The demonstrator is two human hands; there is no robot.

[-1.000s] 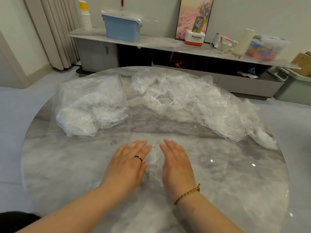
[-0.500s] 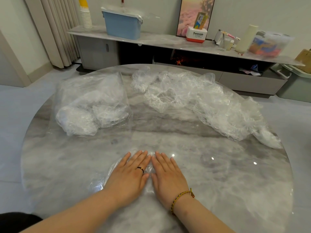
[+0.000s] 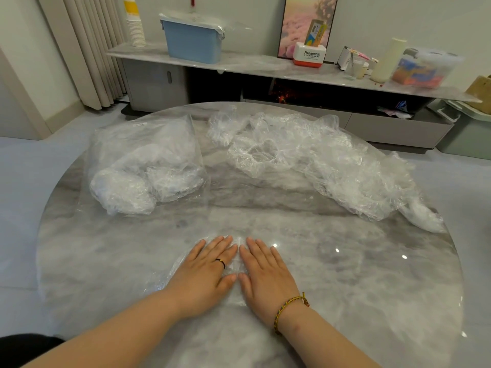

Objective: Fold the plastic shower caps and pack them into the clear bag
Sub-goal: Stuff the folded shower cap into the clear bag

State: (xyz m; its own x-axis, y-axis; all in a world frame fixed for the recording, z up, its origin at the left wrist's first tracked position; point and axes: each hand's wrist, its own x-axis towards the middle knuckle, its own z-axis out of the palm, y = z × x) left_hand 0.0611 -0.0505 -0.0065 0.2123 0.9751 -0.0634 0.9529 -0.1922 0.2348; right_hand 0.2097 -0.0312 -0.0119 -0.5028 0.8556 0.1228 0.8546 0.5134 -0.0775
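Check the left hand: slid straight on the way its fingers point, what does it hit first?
The left hand points forward and right. Past the flattened cap under it lies bare table, then probably the loose pile of shower caps. The clear bag sits left of that line.

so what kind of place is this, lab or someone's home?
Probably a home living room: round grey marble-top table, long low grey media console along the wall with a framed pink picture on it, beige pleated floor-length curtains.
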